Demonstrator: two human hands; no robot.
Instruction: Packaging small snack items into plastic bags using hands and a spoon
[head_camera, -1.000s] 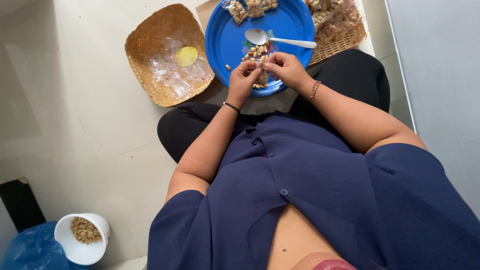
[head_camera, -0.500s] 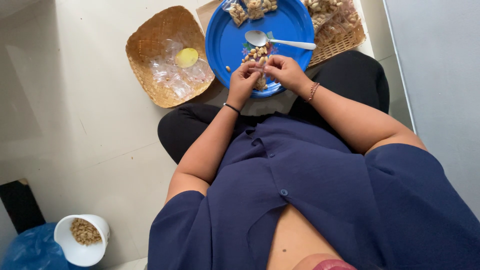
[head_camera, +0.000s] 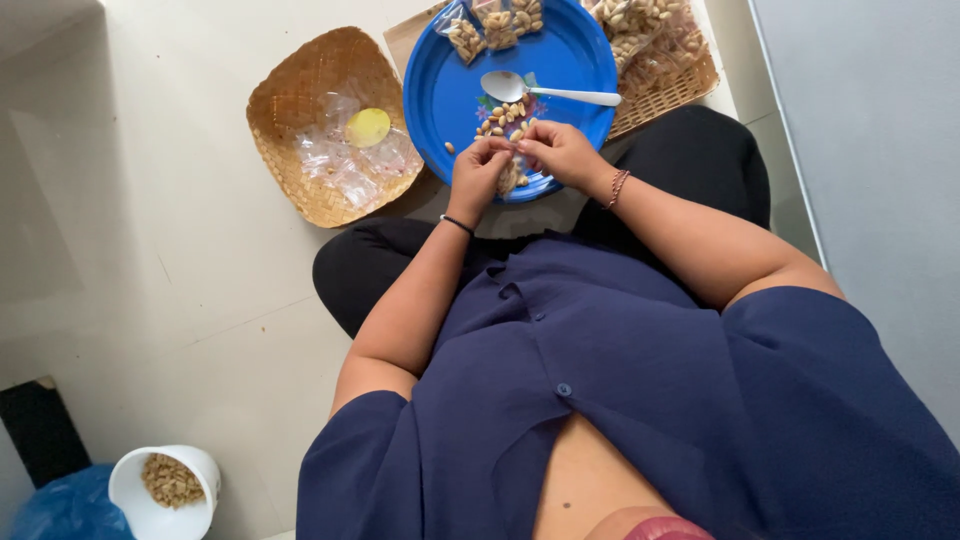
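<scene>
My left hand (head_camera: 477, 176) and my right hand (head_camera: 560, 152) meet over the near edge of a round blue plate (head_camera: 450, 90). Both pinch the top of a small clear bag of peanuts (head_camera: 509, 176) that hangs between them. Loose peanuts (head_camera: 500, 115) lie on the plate just beyond my fingers. A white spoon (head_camera: 545, 91) rests on the plate past them. Two filled small bags (head_camera: 482, 30) sit at the plate's far edge.
A woven basket (head_camera: 290, 120) with empty clear bags and a yellow disc (head_camera: 368, 127) stands left of the plate. Another woven tray (head_camera: 672, 85) with filled peanut bags is at the far right. A white cup of peanuts (head_camera: 165, 488) and a blue bag (head_camera: 60, 510) sit at bottom left.
The view has shifted a little, so everything sits slightly lower and to the left. My hands stay together on the small bag, fingers drawn closer at its top.
</scene>
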